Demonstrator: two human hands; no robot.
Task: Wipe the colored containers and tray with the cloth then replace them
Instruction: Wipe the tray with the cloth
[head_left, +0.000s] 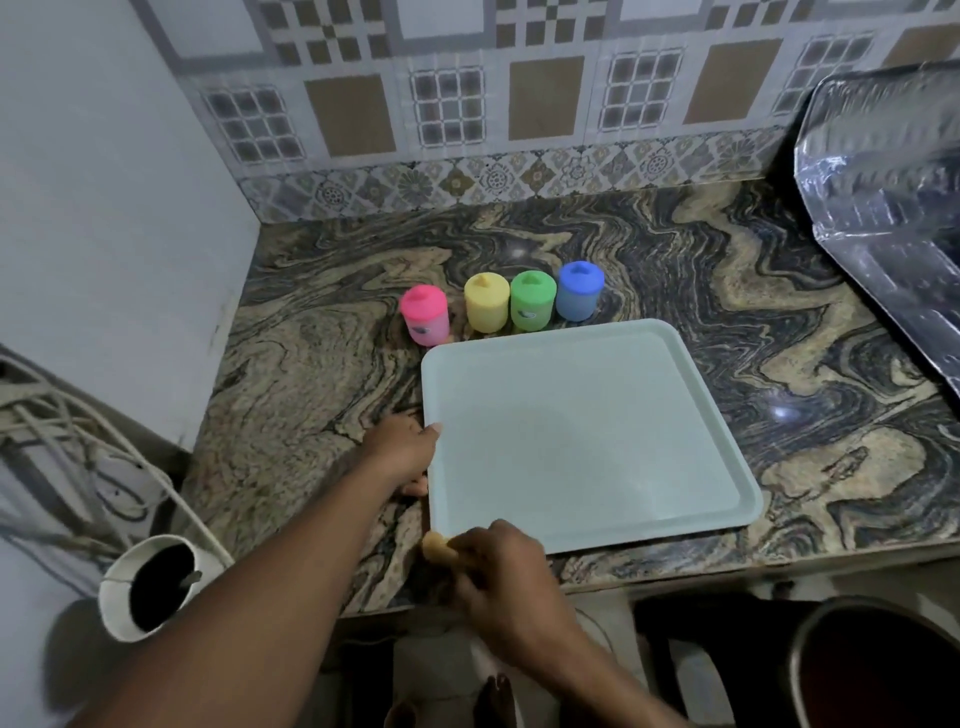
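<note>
right grip (498, 577): cloth (435, 546) at tray (571, 441) corner | left grip (410, 452): tray edge

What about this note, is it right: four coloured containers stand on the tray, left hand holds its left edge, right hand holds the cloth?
One error: the head view shows the pink container, yellow container, green container and blue container on the counter behind the tray, not on it. The left hand does hold its left edge, the right hand the cloth.
</note>
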